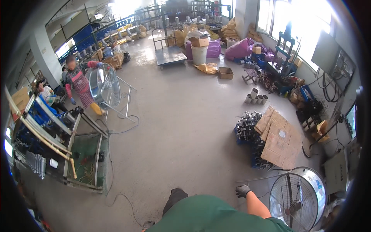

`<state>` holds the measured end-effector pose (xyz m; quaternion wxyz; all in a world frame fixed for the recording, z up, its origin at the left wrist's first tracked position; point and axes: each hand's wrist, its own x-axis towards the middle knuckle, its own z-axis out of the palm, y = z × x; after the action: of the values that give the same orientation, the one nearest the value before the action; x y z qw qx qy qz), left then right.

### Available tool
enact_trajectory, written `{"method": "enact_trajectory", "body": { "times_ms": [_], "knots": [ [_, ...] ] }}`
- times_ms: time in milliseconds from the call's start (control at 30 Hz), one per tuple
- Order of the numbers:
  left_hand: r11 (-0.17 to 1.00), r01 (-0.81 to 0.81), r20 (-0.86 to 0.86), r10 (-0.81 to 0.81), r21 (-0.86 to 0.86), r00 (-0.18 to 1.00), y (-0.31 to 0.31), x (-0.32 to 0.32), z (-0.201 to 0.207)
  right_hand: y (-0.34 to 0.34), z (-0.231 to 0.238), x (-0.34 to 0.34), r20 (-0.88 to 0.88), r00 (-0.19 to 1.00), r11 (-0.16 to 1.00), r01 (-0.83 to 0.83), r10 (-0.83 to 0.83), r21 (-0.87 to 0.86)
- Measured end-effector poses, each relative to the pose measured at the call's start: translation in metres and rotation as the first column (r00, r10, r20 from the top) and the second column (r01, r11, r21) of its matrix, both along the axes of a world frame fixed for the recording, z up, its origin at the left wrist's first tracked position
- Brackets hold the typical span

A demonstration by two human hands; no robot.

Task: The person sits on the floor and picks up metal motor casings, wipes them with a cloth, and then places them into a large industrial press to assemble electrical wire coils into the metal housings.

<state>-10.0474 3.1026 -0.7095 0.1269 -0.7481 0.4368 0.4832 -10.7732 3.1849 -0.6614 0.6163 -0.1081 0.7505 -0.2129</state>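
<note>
My right hand point(243, 190), in a dark grey glove, hangs at the end of my outstretched bare forearm. Its fingers point away from me, slightly bent and apart, with nothing seen in them. Just beyond it runs a thin metal bar point(259, 178) next to a large round floor fan point(297, 201); whether the glove touches the bar is not clear. Only a small part of my left hand point(148, 224), also gloved, shows at the lower edge beside my dark trouser leg, and its fingers are mostly hidden.
Flattened cardboard point(281, 141) covers a stack of dark metal parts point(247, 125) ahead right. Short metal cylinders point(255, 97) stand beyond it. At left, a person in a checked apron point(82, 83) touches another big fan point(105, 86). A cable point(125, 197) trails across the floor; a platform cart point(170, 56) stands far off.
</note>
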Motion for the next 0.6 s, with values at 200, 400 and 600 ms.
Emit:
{"method": "enact_trajectory", "body": {
  "times_ms": [200,400,600],
  "knots": [
    [0.964,0.247,0.026,-0.250,0.103,0.968,-0.203,-0.087,0.012,-0.109,0.000,-0.068,-0.057,0.970,0.971,0.238,-0.236,0.020],
    [0.750,0.662,0.144,-0.655,0.004,0.742,-0.490,-0.184,-0.013,-0.124,-0.069,-0.127,-0.046,0.764,0.766,-0.641,0.643,0.051],
    [0.830,0.230,-0.196,-0.372,-0.508,0.907,-0.811,-0.430,-0.004,-0.225,-0.002,-0.141,0.037,0.760,0.752,0.632,-0.648,0.190]
  ]
}}
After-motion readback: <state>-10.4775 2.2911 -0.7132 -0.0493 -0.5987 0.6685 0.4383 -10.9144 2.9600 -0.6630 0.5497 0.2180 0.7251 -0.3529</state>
